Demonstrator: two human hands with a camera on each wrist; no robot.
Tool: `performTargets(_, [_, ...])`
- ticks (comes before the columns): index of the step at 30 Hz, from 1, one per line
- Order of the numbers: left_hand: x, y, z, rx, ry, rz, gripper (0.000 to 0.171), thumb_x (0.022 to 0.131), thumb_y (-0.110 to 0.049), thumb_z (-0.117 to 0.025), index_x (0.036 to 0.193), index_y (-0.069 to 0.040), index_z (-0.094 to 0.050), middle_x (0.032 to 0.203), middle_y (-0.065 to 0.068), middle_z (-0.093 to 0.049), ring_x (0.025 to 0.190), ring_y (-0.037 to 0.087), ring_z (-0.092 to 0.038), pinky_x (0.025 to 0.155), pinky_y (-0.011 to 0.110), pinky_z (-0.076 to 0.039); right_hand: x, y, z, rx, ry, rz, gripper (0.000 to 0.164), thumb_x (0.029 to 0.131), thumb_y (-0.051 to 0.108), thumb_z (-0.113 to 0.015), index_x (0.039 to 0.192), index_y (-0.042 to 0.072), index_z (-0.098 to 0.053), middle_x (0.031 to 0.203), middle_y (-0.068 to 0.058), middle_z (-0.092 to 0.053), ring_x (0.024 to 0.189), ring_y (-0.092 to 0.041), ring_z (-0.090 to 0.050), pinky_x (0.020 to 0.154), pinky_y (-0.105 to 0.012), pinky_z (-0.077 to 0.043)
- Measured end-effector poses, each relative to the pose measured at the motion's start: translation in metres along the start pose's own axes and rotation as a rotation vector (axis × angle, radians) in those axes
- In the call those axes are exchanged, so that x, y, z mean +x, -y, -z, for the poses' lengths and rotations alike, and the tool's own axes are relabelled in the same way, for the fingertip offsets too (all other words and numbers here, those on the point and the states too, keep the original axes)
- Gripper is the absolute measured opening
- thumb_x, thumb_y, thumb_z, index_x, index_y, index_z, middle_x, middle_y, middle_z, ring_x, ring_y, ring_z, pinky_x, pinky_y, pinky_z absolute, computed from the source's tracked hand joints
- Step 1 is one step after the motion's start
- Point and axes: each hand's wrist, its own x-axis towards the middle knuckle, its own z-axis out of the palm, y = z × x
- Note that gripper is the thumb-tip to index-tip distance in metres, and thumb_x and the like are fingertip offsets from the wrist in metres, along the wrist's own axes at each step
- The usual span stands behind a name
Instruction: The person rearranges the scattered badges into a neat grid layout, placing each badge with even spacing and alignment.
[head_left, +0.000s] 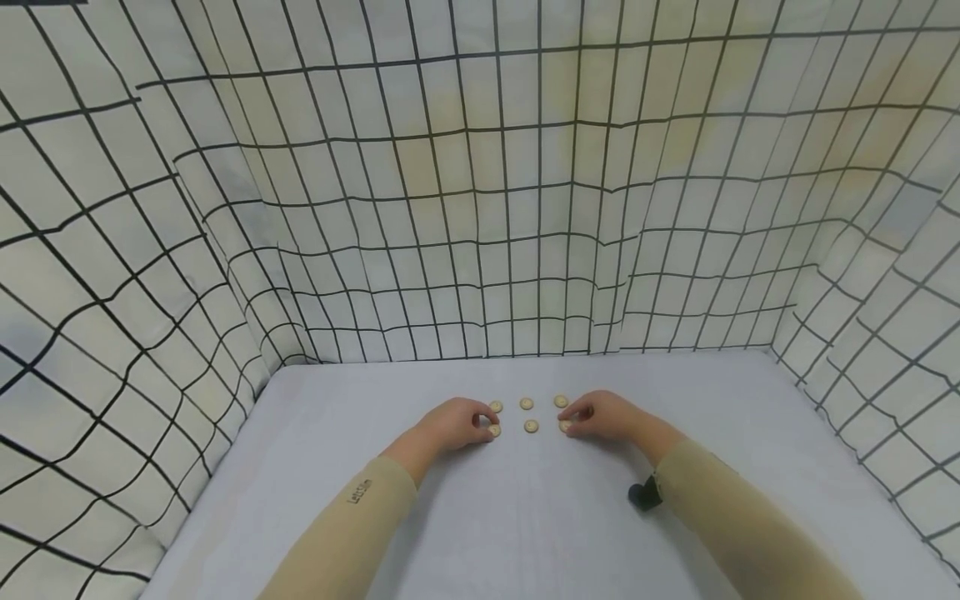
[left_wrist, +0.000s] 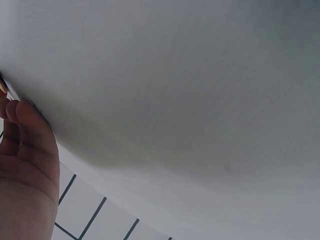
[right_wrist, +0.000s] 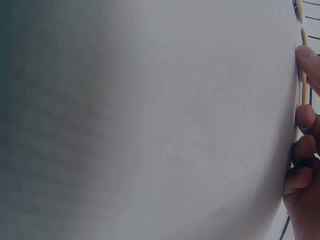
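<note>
Small round beige discs, like wooden game pieces, lie in two rows of three on the white table. My left hand (head_left: 455,423) pinches the front-left disc (head_left: 494,431) at its edge between thumb and finger, just in front of the back-left disc (head_left: 496,407). My right hand (head_left: 606,415) does likewise with the front-right disc (head_left: 565,426), near the back-right disc (head_left: 561,401). Between the hands lie the back middle disc (head_left: 527,403) and the front middle disc (head_left: 531,426). The right wrist view shows a thin disc edge (right_wrist: 305,92) between thumb and finger.
The white table (head_left: 480,517) ends at a wall of pale cloth with a black grid (head_left: 525,250), which also closes both sides. A small black object (head_left: 643,495) sits at the right sleeve's cuff.
</note>
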Motion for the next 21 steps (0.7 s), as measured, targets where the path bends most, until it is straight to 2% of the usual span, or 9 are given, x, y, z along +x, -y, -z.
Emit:
performTargets(7, [-0.002, 0.0, 0.0, -0.013, -0.015, 0.006, 0.029, 0.089, -0.035, -0.074, 0.116, -0.026, -0.072, 0.093, -0.006, -0.059, 0.085, 0.014, -0.052, 0.079, 0.037, -0.044, -0.001, -0.002, 0.0, 0.013, -0.002, 0.012, 0.027, 0.081, 0.032, -0.082, 0.107, 0.032, -0.076, 0.102, 0.007, -0.065, 0.094, -0.015, -0.056, 0.089, -0.042, -0.047])
performTargets(12, [-0.01, -0.003, 0.003, -0.018, -0.049, 0.011, 0.03, 0.091, -0.041, -0.071, 0.117, -0.026, -0.071, 0.09, -0.005, -0.057, 0.081, 0.014, -0.051, 0.073, 0.035, -0.043, -0.001, -0.005, 0.002, 0.014, 0.0, 0.018, 0.03, 0.08, 0.035, -0.082, 0.11, 0.032, -0.075, 0.098, 0.006, -0.063, 0.092, -0.015, -0.055, 0.086, -0.039, -0.046])
performTargets(16, [-0.018, -0.008, 0.005, 0.011, -0.066, -0.044, 0.031, 0.092, -0.045, -0.067, 0.117, -0.026, -0.072, 0.086, -0.008, -0.057, 0.076, 0.012, -0.052, 0.069, 0.033, -0.043, -0.004, -0.007, 0.004, 0.016, -0.008, 0.033, 0.036, 0.08, 0.036, -0.081, 0.114, 0.03, -0.073, 0.094, 0.004, -0.061, 0.09, -0.016, -0.054, 0.082, -0.038, -0.045])
performTargets(21, [-0.032, -0.016, 0.004, 0.054, -0.029, -0.128, 0.032, 0.092, -0.047, -0.067, 0.117, -0.026, -0.072, 0.091, -0.012, -0.059, 0.079, 0.008, -0.053, 0.073, 0.03, -0.046, -0.012, -0.011, 0.006, -0.003, -0.034, 0.075, 0.037, 0.083, 0.038, -0.079, 0.118, 0.027, -0.071, 0.093, 0.006, -0.06, 0.087, -0.014, -0.054, 0.078, -0.035, -0.046])
